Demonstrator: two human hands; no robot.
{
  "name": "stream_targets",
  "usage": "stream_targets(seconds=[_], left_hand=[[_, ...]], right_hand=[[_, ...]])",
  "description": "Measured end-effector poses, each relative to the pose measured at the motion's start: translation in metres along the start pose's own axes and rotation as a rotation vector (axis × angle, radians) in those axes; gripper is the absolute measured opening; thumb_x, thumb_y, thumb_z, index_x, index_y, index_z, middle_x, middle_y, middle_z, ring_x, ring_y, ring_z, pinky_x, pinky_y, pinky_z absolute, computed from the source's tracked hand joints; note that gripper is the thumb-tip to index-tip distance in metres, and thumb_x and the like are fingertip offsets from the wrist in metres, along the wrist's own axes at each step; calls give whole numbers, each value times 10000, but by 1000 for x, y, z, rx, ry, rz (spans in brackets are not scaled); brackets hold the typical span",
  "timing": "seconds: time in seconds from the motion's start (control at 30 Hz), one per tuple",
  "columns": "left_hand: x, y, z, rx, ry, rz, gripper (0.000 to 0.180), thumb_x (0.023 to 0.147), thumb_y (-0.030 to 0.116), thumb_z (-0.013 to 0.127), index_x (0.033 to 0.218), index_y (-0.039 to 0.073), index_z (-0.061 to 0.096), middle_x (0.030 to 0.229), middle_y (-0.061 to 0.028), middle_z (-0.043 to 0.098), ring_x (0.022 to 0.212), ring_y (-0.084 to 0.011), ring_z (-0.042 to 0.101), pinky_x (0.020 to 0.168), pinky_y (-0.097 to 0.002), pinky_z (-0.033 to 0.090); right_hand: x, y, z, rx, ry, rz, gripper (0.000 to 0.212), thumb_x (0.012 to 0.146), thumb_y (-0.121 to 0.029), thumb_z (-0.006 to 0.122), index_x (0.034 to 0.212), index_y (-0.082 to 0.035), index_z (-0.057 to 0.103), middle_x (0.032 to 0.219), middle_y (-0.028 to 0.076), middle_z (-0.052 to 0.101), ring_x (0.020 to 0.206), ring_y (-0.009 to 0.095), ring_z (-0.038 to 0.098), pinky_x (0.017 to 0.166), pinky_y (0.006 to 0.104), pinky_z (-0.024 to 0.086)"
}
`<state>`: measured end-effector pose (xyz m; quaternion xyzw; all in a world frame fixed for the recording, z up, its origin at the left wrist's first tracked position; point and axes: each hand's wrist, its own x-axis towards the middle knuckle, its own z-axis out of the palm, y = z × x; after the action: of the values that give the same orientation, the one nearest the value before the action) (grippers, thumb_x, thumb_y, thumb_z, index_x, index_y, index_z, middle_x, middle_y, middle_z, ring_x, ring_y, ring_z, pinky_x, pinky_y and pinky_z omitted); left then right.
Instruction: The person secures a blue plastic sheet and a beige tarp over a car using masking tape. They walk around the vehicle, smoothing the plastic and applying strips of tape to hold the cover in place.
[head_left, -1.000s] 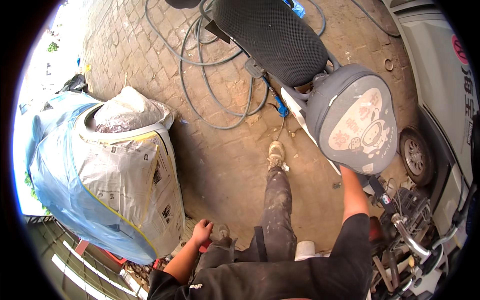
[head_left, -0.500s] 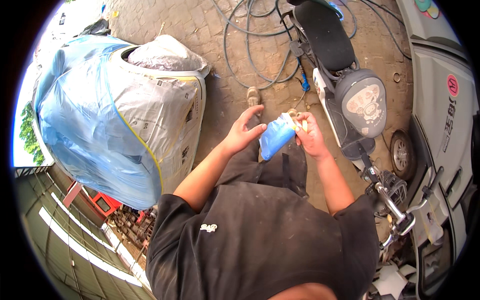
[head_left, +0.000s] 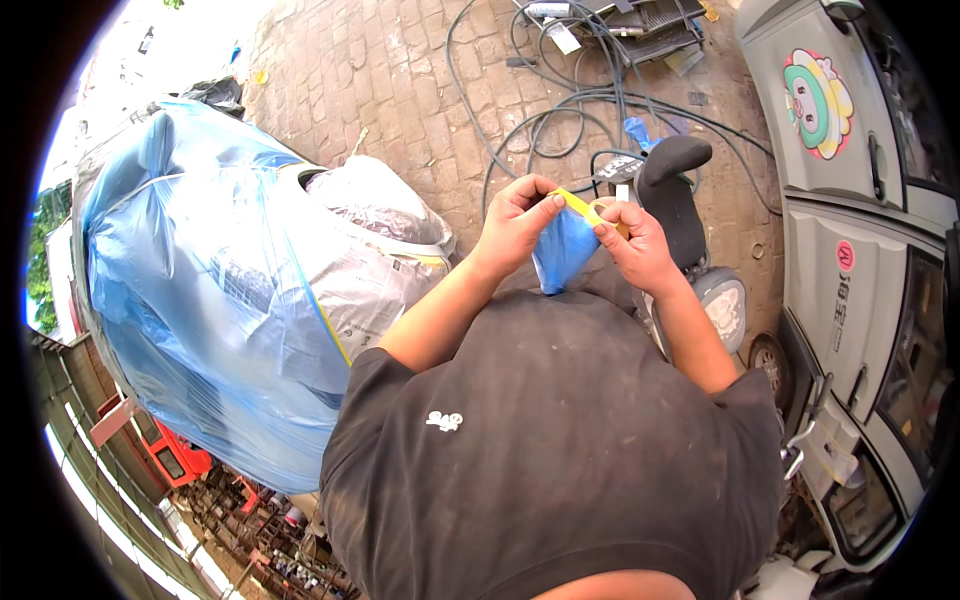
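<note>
Blue film hangs between the two hands, in front of the shirt, yellow strip along its top. Left hand pinches one end of the strip, right hand grips near the other; hands apart, close together. Risk: strip, if sticky, could fold onto itself should the hands close unevenly; film looks thin, could tear from a hard pull or snag on the scooter just beyond.

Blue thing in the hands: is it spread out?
Not spread out: the blue piece hangs narrow below the yellow strip between the left hand and right hand.
</note>
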<state>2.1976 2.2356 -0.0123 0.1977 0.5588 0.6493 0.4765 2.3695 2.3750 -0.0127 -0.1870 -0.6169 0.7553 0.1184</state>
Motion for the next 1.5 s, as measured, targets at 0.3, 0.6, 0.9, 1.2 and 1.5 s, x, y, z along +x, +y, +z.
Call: stream_targets(seconds=[0.3,0.6,0.9,1.2,1.5], left_hand=[[104,116,-108,1,386,324,117,966,108,667,1031,14,643,894,20,621,811,-42,531,718,-206,427],[155,196,-258,-16,763,524,97,964,63,664,1051,20,664,952,-22,674,882,-92,598,839,-243,467],[185,255,-419,-21,1107,688,83,978,69,628,1015,-5,635,928,-50,671,844,-108,614,807,-253,500],[241,308,-630,-243,1201,762,70,994,62,587,1014,-1,607,904,-73,662,804,-133,635,736,-268,538],[302,358,-822,-253,1328,753,47,978,59,608,991,15,620,889,-31,647,783,-91,596,730,-238,508]], right_hand=[[182,-43,5,-232,-197,-85,211,923,-141,730,870,-29,559,1083,92,643,806,114,491,696,283,442],[399,-97,45,-517,-401,-387,210,884,-155,741,856,-41,567,1135,141,669,928,324,645,799,393,513],[596,-117,134,-663,-624,-479,204,881,-143,736,851,-51,555,1124,99,675,906,303,642,778,404,515],[763,-131,255,-800,-641,-473,200,873,-125,737,852,-46,554,1144,95,678,931,317,644,806,424,519],[920,-118,347,-739,-586,-268,238,843,-56,745,815,-14,513,1061,168,676,895,323,642,799,383,512]])
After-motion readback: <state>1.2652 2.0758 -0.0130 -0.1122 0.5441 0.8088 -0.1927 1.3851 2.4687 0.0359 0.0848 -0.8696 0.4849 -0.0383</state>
